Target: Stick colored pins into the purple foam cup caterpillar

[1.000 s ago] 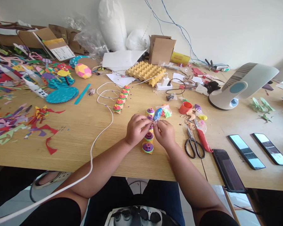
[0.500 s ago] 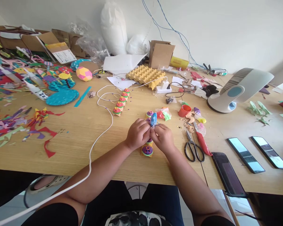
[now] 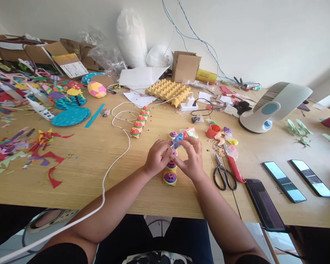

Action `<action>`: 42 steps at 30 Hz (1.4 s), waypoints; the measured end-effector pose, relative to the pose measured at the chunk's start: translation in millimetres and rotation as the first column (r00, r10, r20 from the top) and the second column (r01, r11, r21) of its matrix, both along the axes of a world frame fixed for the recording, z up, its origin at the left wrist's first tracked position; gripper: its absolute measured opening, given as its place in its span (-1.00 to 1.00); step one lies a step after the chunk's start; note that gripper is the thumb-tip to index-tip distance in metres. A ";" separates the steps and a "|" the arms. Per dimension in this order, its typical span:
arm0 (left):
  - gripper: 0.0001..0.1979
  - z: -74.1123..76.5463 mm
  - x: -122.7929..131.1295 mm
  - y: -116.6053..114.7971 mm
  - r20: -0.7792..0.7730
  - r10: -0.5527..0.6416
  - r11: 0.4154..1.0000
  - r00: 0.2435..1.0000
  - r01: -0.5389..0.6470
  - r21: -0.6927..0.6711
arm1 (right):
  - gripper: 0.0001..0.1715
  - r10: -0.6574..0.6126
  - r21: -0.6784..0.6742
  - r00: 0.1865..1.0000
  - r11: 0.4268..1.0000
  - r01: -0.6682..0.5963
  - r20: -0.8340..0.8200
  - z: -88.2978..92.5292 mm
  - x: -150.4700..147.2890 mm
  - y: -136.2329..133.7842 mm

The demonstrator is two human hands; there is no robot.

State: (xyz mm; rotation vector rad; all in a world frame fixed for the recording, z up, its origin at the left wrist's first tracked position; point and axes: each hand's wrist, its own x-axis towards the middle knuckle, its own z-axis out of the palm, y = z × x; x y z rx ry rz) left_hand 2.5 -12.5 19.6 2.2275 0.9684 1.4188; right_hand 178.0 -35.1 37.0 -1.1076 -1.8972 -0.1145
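The left hand (image 3: 157, 158) and right hand (image 3: 191, 158) meet over the table (image 3: 99, 157). Both pinch 1 blue bag (image 3: 178, 139). It is up above a row of cups (image 3: 170, 178), with scissors (image 3: 223, 173) near the right hand.

Nothing here can be read. The white-and-yellow label (image 3: 70, 64) on a cardboard flap (image 3: 55, 48) at the back left of the surface (image 3: 99, 165) carries lines of dark print, too small to make out. The white glue bottle (image 3: 41, 109) lying beside the teal paper discs (image 3: 70, 116) has a printed label, equally blurred. The yellow carton (image 3: 206, 76) by the small open box (image 3: 185, 68) shows faint markings, which are illegible.
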 end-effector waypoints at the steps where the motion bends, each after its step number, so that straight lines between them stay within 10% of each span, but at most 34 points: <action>1: -0.82 0.6 -0.2 -0.4 0.013 -0.030 1.000 0.999 0.030 -0.005 | -0.44 0.014 0.012 0.999 1.000 -0.015 0.030 0.8 3.3 1.8; 5: -0.77 1.7 -0.3 -1.4 0.075 -0.093 0.995 0.993 0.096 -0.037 | -0.21 0.159 -0.054 0.979 0.987 -0.153 0.129 -2.0 14.8 11.2; 19: -0.82 -8.2 -0.4 9.5 0.276 -0.001 0.953 0.961 0.085 -0.291 | -0.54 0.239 -0.182 0.971 0.955 -0.235 0.004 -17.8 16.3 21.3; 25: -0.95 -6.3 -4.9 13.3 0.161 0.134 0.990 0.978 -0.126 -0.058 | -0.57 0.181 -0.206 0.983 0.962 -0.180 -0.012 -15.3 20.0 22.8; 42: -0.79 -14.1 -7.7 20.6 0.008 0.029 0.999 1.000 -0.029 0.015 | -0.50 0.243 -0.307 0.970 0.924 -0.227 0.017 -8.3 22.8 17.5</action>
